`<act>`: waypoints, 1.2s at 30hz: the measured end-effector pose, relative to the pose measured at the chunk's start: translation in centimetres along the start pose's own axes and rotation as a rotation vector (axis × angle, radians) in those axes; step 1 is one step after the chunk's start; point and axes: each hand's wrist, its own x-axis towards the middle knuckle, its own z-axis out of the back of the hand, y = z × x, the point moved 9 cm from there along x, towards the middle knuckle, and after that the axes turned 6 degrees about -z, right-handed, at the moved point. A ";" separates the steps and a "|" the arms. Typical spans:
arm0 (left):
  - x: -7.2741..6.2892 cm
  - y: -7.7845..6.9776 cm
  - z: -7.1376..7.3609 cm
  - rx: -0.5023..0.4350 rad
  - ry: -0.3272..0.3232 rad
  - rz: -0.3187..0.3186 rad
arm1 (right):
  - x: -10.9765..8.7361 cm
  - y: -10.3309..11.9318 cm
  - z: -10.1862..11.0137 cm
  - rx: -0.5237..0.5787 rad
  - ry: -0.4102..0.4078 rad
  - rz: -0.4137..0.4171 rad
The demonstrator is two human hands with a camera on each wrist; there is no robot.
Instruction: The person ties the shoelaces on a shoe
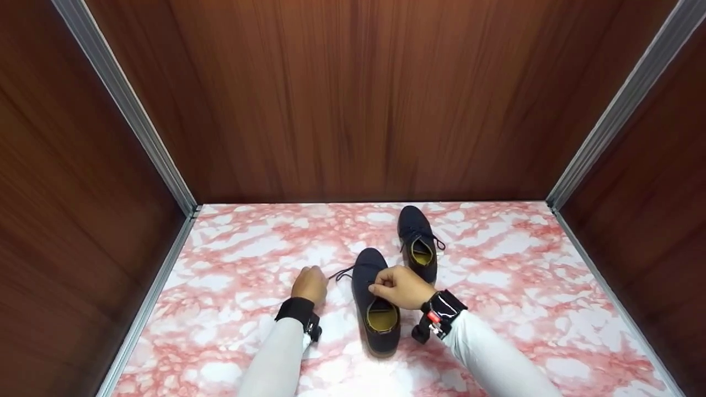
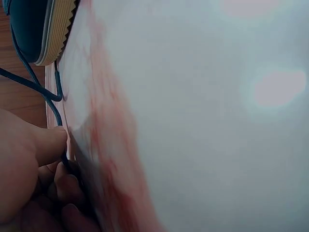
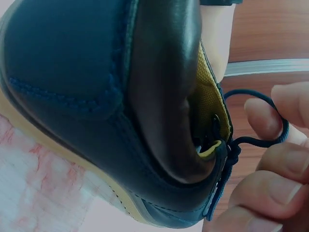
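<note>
A dark navy lace-up shoe point(image 1: 363, 284) with a yellow lining stands upright on the marbled surface, its toe pointing away. My left hand point(image 1: 310, 284), left of the shoe, pinches one end of the shoelace point(image 2: 57, 112) between thumb and fingers, and the lace runs back to the shoe. Over the shoe's opening, my right hand point(image 1: 405, 288) holds a lace loop point(image 3: 286, 131) between thumb and forefinger. In the right wrist view, a knot point(image 3: 233, 153) sits at the loop's base, beside the eyelets. A tan sole point(image 2: 54, 34) shows in the left wrist view.
The matching navy shoe point(image 1: 413, 220), laces tied, stands behind and to the right, partly overlapped by my right hand. Brown wood-grain panels point(image 1: 364, 99) with grey metal corner strips point(image 1: 132, 110) enclose the red-and-white marbled surface point(image 1: 237, 309) at the back and sides.
</note>
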 end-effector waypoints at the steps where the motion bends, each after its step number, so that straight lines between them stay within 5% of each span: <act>1: 0.0 0.0 0.0 -0.006 0.002 0.008 | 0.0 0.0 0.1 0.008 -0.012 -0.004; 11: 0.1 0.5 0.0 -0.066 0.030 0.061 | 0.6 -0.9 1.4 0.048 -0.138 -0.071; 21: -0.3 1.8 2.0 -0.296 0.039 0.170 | 0.5 -1.2 1.9 0.053 -0.161 -0.063; 30: -0.9 0.1 5.5 -0.345 -0.018 0.146 | 0.6 -2.0 2.7 0.046 -0.211 -0.122; 36: -1.8 -0.9 6.5 -0.376 0.002 0.128 | 0.6 -2.3 3.2 0.019 -0.261 -0.143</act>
